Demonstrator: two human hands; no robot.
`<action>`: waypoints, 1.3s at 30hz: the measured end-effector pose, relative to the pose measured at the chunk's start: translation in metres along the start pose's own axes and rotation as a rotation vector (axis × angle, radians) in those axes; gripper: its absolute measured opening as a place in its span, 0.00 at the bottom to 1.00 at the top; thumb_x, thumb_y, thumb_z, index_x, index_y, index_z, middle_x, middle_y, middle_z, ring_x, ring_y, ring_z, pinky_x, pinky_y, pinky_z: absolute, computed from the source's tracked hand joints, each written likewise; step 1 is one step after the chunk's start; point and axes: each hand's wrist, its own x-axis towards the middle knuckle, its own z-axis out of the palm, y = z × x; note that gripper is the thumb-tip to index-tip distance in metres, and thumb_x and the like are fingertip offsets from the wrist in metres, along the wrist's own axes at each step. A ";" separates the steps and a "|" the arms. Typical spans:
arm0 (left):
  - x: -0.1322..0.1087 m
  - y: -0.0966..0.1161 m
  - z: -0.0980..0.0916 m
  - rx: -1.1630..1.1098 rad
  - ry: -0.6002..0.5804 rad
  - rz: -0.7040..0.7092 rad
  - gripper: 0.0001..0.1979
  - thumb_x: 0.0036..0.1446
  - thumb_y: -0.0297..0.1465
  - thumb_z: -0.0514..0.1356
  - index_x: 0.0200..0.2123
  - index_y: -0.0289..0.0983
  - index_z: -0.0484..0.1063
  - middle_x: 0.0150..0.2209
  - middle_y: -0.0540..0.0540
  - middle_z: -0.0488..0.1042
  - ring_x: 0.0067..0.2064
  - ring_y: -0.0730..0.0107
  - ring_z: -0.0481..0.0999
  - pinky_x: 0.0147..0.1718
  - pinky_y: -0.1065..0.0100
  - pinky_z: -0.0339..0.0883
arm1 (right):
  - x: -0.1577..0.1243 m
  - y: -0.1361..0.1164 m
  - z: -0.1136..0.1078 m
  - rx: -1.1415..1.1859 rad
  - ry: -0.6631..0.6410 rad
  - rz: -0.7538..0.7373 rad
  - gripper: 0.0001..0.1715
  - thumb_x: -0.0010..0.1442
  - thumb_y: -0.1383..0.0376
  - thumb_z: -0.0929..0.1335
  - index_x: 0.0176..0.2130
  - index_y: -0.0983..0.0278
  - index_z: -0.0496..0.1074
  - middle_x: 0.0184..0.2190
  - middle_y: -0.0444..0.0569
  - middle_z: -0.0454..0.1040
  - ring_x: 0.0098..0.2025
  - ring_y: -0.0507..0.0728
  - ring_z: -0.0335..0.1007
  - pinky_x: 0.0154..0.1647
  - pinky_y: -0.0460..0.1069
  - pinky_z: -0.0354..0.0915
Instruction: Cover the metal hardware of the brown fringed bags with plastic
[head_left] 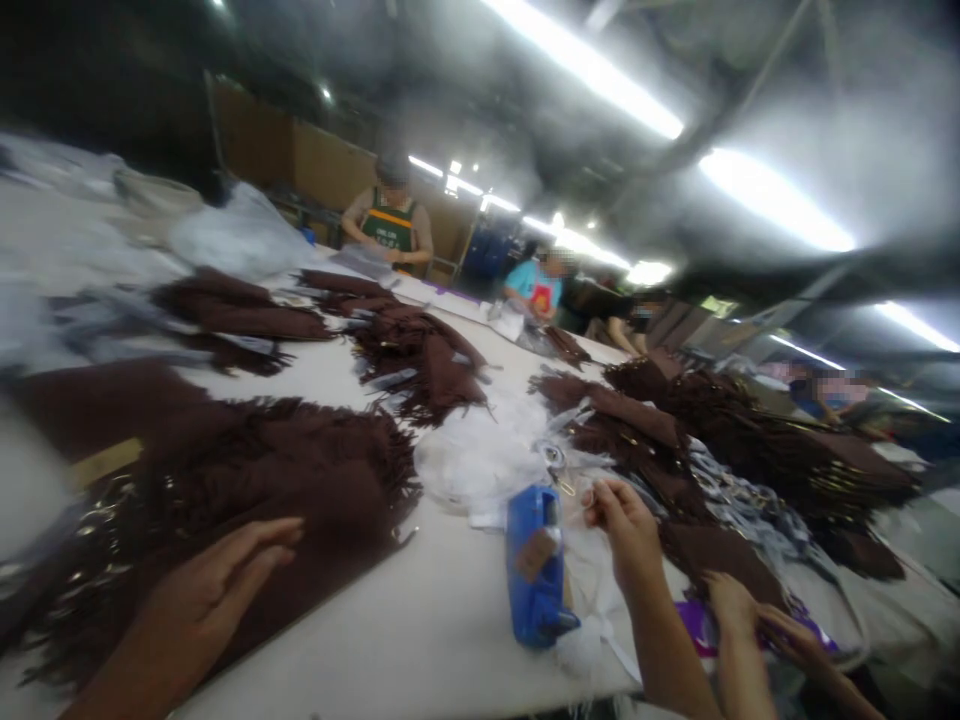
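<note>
My left hand [214, 590] lies flat with its fingers stretched out on a heap of dark brown fringed fabric [300, 480] at the near left of the white table [420, 620]. My right hand [626, 525] is further right, with its fingers pinched together over thin clear plastic; what they hold is too small and blurred to name. A blue plastic tool [534, 570] with a brown tag on it lies on the table just left of that hand. Behind the tool sits a white fluffy pile [487, 460].
More brown fringed pieces [427, 360] lie across the table, with a long row [787, 450] along the right. Another person's two hands [739, 615] work over a purple item at the near right. Several people stand at the far end, one in a green apron [390, 225].
</note>
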 end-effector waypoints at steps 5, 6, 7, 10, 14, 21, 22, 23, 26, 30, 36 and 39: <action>0.013 0.049 0.031 -0.334 -0.169 0.214 0.23 0.65 0.39 0.52 0.62 0.43 0.61 0.63 0.44 0.64 0.61 0.58 0.66 0.59 0.57 0.62 | -0.026 -0.043 0.064 0.127 -0.271 0.041 0.16 0.61 0.52 0.68 0.32 0.62 0.67 0.24 0.41 0.68 0.22 0.48 0.61 0.25 0.44 0.60; 0.016 0.059 0.036 -0.345 -0.190 0.300 0.27 0.63 0.38 0.55 0.64 0.43 0.58 0.66 0.42 0.58 0.65 0.57 0.60 0.63 0.56 0.57 | -0.034 -0.052 0.080 0.145 -0.347 0.052 0.16 0.62 0.53 0.68 0.33 0.62 0.67 0.24 0.41 0.68 0.22 0.48 0.61 0.25 0.44 0.60; 0.019 0.066 0.041 -0.356 -0.230 0.360 0.32 0.60 0.38 0.60 0.65 0.43 0.56 0.67 0.42 0.54 0.67 0.56 0.55 0.65 0.55 0.51 | -0.044 -0.059 0.097 0.160 -0.422 0.060 0.15 0.62 0.53 0.67 0.33 0.62 0.67 0.25 0.41 0.68 0.22 0.48 0.61 0.26 0.44 0.60; 0.022 0.069 0.052 -0.511 -0.341 0.356 0.37 0.48 0.41 0.70 0.60 0.39 0.64 0.63 0.38 0.62 0.64 0.52 0.60 0.63 0.56 0.54 | -0.072 -0.073 0.147 0.221 -0.631 0.077 0.15 0.64 0.54 0.66 0.33 0.62 0.68 0.25 0.42 0.69 0.24 0.48 0.62 0.28 0.44 0.61; 0.002 0.037 0.053 -0.820 -0.459 0.016 0.15 0.57 0.39 0.60 0.39 0.32 0.75 0.33 0.44 0.76 0.36 0.64 0.75 0.40 0.65 0.67 | -0.097 -0.066 0.200 0.320 -0.768 0.111 0.13 0.62 0.55 0.68 0.36 0.62 0.68 0.26 0.42 0.70 0.25 0.49 0.64 0.28 0.45 0.63; -0.056 -0.032 0.017 -0.838 -0.423 -0.382 0.16 0.56 0.38 0.58 0.42 0.31 0.74 0.24 0.48 0.74 0.20 0.77 0.63 0.24 0.73 0.54 | -0.130 -0.030 0.257 0.360 -0.752 0.215 0.16 0.58 0.55 0.72 0.40 0.62 0.69 0.26 0.43 0.73 0.24 0.49 0.63 0.25 0.45 0.60; -0.060 -0.036 0.012 -0.836 -0.419 -0.409 0.17 0.55 0.38 0.59 0.43 0.32 0.74 0.26 0.47 0.75 0.20 0.77 0.62 0.23 0.73 0.53 | -0.136 -0.028 0.261 0.371 -0.765 0.233 0.16 0.58 0.55 0.71 0.40 0.62 0.69 0.26 0.43 0.73 0.24 0.49 0.63 0.25 0.45 0.60; -0.062 -0.038 0.008 -0.837 -0.408 -0.421 0.18 0.54 0.38 0.60 0.44 0.32 0.73 0.28 0.47 0.77 0.21 0.77 0.64 0.23 0.73 0.53 | -0.143 -0.028 0.265 0.381 -0.782 0.245 0.15 0.58 0.55 0.71 0.41 0.62 0.69 0.26 0.43 0.73 0.24 0.49 0.63 0.26 0.45 0.60; -0.061 -0.039 0.004 -0.881 -0.367 -0.397 0.19 0.51 0.38 0.64 0.44 0.33 0.74 0.31 0.45 0.78 0.27 0.73 0.70 0.27 0.73 0.57 | -0.158 -0.032 0.273 0.410 -0.839 0.271 0.15 0.59 0.56 0.71 0.41 0.63 0.69 0.26 0.43 0.74 0.24 0.48 0.63 0.26 0.45 0.60; -0.055 -0.036 0.007 -0.948 -0.307 -0.400 0.16 0.51 0.42 0.64 0.30 0.32 0.73 0.21 0.48 0.73 0.22 0.74 0.68 0.27 0.71 0.58 | -0.163 -0.032 0.283 0.441 -0.868 0.342 0.16 0.58 0.55 0.71 0.41 0.63 0.69 0.27 0.44 0.74 0.24 0.49 0.63 0.26 0.45 0.61; -0.061 -0.037 0.004 -1.213 -0.276 -0.532 0.16 0.53 0.40 0.64 0.35 0.31 0.75 0.22 0.49 0.71 0.25 0.71 0.72 0.30 0.69 0.63 | -0.172 -0.014 0.276 0.260 -0.717 0.339 0.20 0.54 0.53 0.73 0.41 0.63 0.73 0.37 0.49 0.77 0.33 0.54 0.70 0.33 0.48 0.66; -0.065 -0.038 0.007 -1.326 -0.206 -0.611 0.15 0.51 0.38 0.66 0.35 0.30 0.74 0.23 0.48 0.71 0.25 0.70 0.73 0.31 0.68 0.66 | -0.192 -0.012 0.261 0.259 -0.750 0.346 0.20 0.57 0.53 0.71 0.44 0.62 0.73 0.42 0.50 0.77 0.38 0.56 0.72 0.37 0.49 0.68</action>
